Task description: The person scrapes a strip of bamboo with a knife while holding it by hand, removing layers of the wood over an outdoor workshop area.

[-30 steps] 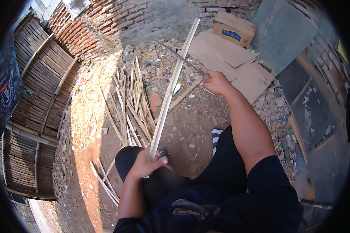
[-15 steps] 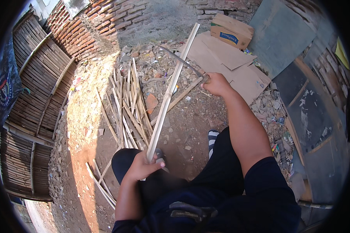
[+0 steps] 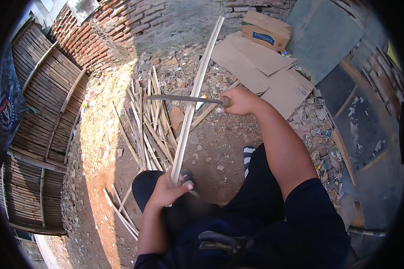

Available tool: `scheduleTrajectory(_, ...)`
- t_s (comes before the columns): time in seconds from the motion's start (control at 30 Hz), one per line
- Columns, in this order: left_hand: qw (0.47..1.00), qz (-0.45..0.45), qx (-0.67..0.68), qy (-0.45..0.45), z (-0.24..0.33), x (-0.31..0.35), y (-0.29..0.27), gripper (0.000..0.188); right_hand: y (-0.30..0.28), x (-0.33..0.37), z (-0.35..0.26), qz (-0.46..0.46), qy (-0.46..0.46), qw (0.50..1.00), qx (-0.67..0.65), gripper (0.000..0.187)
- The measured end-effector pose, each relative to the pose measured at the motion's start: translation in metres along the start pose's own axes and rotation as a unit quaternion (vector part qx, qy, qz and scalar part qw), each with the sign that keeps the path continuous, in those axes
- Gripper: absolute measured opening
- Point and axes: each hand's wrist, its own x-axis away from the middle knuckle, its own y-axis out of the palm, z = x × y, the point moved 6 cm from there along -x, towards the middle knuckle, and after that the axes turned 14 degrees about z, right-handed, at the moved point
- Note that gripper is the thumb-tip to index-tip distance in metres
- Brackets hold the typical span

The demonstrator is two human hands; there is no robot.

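My left hand (image 3: 166, 190) has its fingers curled tight round the near end of a long pale bamboo strip (image 3: 194, 96), thumb on top, down by my knee. The strip runs straight away from me, rising over the dirt ground (image 3: 220, 143) with its far tip up near the brick wall (image 3: 121, 22). My right hand (image 3: 240, 101) is out at arm's length, fingers shut in a full fist on the handle of a long knife (image 3: 184, 98); the dark blade lies sideways, pointing to my left, and crosses the strip about halfway along it (looks like it's touching the strip, but I can't say for sure). The strip itself is flat, thin, light cream, pretty even in width. Left of it there's a messy heap of split bamboo pieces (image 3: 150, 125) on the ground, and off to the right some flattened cardboard (image 3: 260, 67) with a cardboard box (image 3: 265, 29) behind it.
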Motion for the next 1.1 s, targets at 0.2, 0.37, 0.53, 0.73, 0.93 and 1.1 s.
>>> scheduleTrajectory(0.2, 1.000, -0.008, -0.023, 0.009, 0.005, 0.001, 0.003, 0.039, -0.015, -0.003, 0.055, 0.171, 0.151, 0.973, -0.039, 0.051)
scheduleTrajectory(0.37, 1.000, -0.001, 0.013, -0.001, -0.004, -0.005, 0.004, 0.039, 0.009, 0.013, -0.023, 0.065, -0.029, 0.997, 0.006, 0.047)
scheduleTrajectory(0.53, 1.000, 0.011, -0.019, -0.008, -0.004, -0.003, 0.001, 0.040, 0.013, 0.017, -0.054, -0.033, -0.108, 0.992, 0.056, 0.048)
scheduleTrajectory(0.73, 1.000, -0.012, -0.026, -0.005, 0.001, -0.002, 0.002, 0.042, 0.001, -0.013, 0.071, 0.204, 0.139, 0.968, -0.035, 0.056)
scheduleTrajectory(0.93, 1.000, 0.007, -0.009, -0.003, -0.005, -0.002, -0.001, 0.042, -0.002, 0.001, 0.013, 0.122, 0.064, 0.990, -0.019, 0.048)
scheduleTrajectory(1.1, 0.999, 0.000, 0.027, -0.020, 0.006, -0.001, 0.007, 0.041, 0.010, 0.024, -0.054, -0.022, -0.099, 0.994, 0.038, 0.042)
